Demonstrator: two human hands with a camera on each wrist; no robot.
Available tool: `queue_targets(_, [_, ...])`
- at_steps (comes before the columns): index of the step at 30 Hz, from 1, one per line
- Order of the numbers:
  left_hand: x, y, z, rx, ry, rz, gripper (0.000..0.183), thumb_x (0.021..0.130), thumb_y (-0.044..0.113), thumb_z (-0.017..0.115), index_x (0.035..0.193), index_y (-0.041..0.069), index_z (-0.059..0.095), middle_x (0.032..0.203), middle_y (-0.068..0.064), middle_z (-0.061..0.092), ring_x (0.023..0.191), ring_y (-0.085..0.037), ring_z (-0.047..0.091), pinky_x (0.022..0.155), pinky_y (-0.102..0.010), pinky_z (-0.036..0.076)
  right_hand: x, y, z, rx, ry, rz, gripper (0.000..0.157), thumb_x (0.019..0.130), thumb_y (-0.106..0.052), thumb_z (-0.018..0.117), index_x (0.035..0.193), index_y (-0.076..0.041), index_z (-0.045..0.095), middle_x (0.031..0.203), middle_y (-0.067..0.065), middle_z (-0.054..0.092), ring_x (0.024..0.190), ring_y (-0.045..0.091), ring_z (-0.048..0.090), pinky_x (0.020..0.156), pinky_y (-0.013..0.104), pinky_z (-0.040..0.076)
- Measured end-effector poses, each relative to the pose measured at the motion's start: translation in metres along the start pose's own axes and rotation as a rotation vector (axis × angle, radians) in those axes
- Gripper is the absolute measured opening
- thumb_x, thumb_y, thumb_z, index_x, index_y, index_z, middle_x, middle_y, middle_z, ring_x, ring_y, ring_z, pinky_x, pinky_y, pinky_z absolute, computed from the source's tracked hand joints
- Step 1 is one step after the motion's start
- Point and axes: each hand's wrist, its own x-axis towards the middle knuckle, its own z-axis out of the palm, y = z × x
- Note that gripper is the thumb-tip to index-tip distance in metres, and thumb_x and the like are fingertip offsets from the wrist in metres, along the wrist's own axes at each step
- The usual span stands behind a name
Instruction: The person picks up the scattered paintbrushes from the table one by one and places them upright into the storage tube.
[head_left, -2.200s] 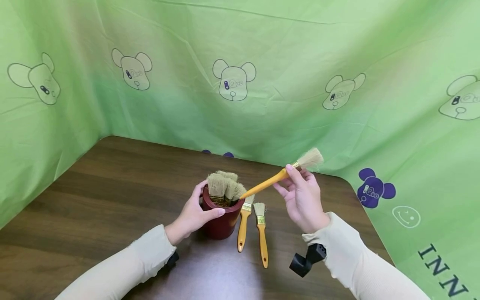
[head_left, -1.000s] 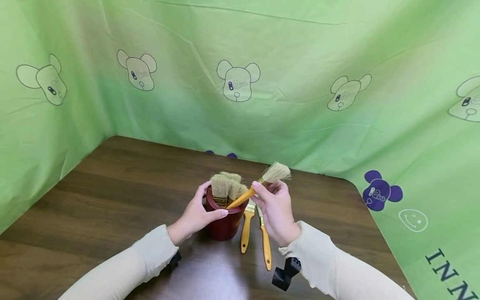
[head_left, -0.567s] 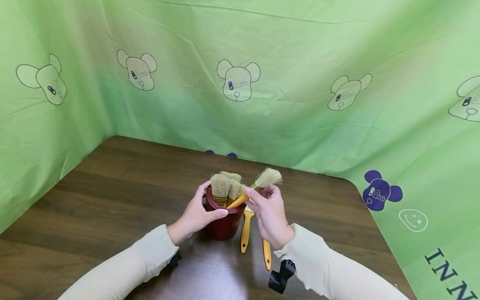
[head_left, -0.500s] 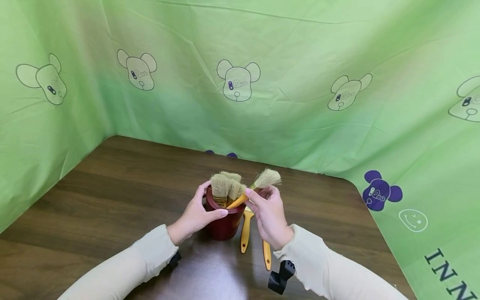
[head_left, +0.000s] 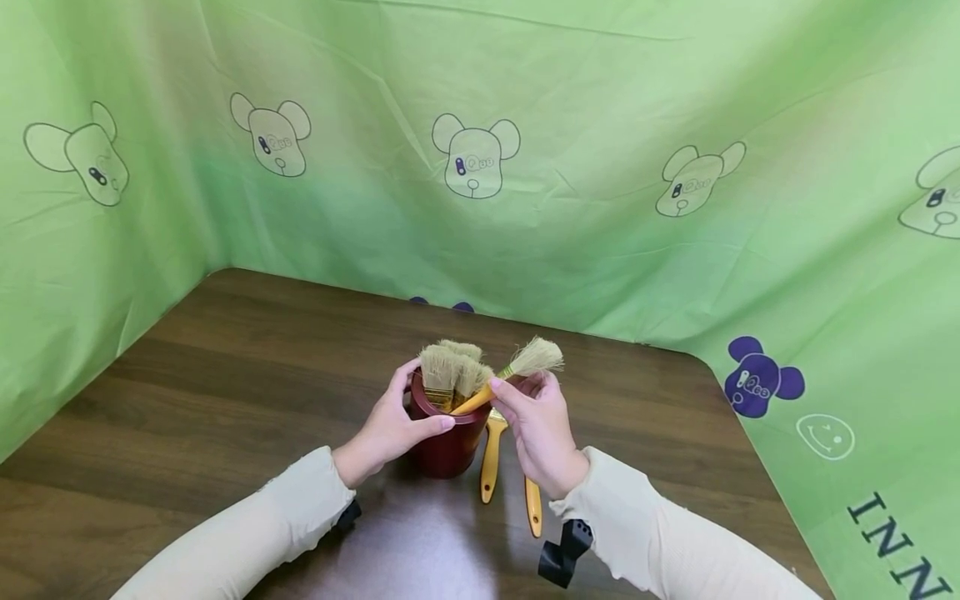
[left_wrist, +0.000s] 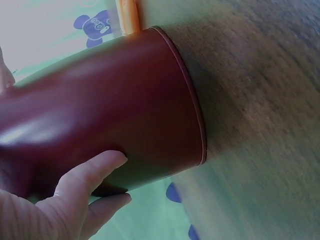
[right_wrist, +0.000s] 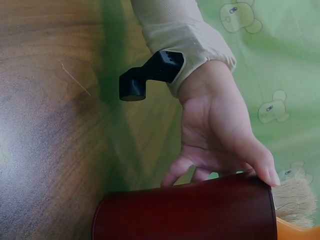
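Observation:
A dark red leather-like cup stands upright on the table, holding several paintbrushes with bristles up. My left hand grips the cup's left side, thumb over the near rim; in the left wrist view its fingers curl along the wall. With my right hand I pinch a yellow-handled paintbrush just below its ferrule. This brush slants, its handle end inside the cup's mouth and its pale bristles up to the right. In the right wrist view, the right thumb lies at the cup's rim.
Two more yellow-handled paintbrushes lie right of the cup: one close beside it, the other partly hidden under my right hand. The brown wooden table is bordered by a green printed cloth at the back and sides.
My right hand has moved left and down, bringing the paintbrush's handle end from beside the rim into the cup. Over the last half second both hands stay nearly still.

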Motion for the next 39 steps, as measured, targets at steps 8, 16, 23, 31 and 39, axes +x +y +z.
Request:
queue_targets(8, [0.003,0.001,-0.001,-0.006,0.008,0.006,0.089,0.077,0.018,0.079,0.148,0.010,0.026,0.138,-0.018,0.043,0.124,-0.036,0.044,0.098,-0.053,0.038,0.001,0.000,0.003,-0.100,-0.014,-0.016,0.040,0.083,0.014,0.054,0.116,0.001,0.036,0.097,0.007,0.049,0.080,0.009,0.055,0.073,0.020,0.048])
queue_targets(16, [0.004,0.002,-0.002,-0.012,0.022,0.012,0.090,0.076,0.015,0.080,0.148,0.010,0.026,0.139,-0.017,0.042,0.126,-0.036,0.043,0.098,-0.052,0.039,0.000,-0.001,0.005,-0.089,0.005,-0.024,0.047,0.080,0.015,0.052,0.121,0.002,0.033,0.097,0.007,0.043,0.079,0.009,0.049,0.070,0.016,0.046])
queue_targets(23, [0.002,0.001,-0.002,0.002,0.026,-0.011,0.090,0.077,0.015,0.080,0.148,0.008,0.025,0.143,-0.019,0.039,0.130,-0.038,0.039,0.100,-0.054,0.037,0.005,0.003,-0.002,-0.118,0.046,-0.013,0.042,0.082,0.013,0.053,0.119,0.002,0.036,0.093,0.006,0.043,0.076,0.007,0.048,0.068,0.016,0.046])
queue_targets(31, [0.001,0.001,-0.001,-0.003,0.026,-0.013,0.090,0.077,0.013,0.080,0.149,0.009,0.025,0.142,-0.020,0.040,0.129,-0.037,0.041,0.099,-0.053,0.039,0.041,0.010,-0.039,-0.237,0.157,-0.131,0.032,0.084,0.012,0.057,0.111,0.002,0.044,0.086,0.001,0.047,0.069,0.003,0.052,0.065,0.018,0.049])
queue_targets(39, [0.000,0.001,0.000,-0.012,0.008,-0.022,0.090,0.077,0.014,0.080,0.148,0.009,0.025,0.141,-0.019,0.041,0.128,-0.037,0.042,0.098,-0.052,0.040,0.060,0.022,-0.097,-0.534,0.188,0.085,0.058,0.089,-0.008,0.065,0.133,0.007,0.031,0.102,0.011,0.045,0.072,0.007,0.053,0.066,0.023,0.051])
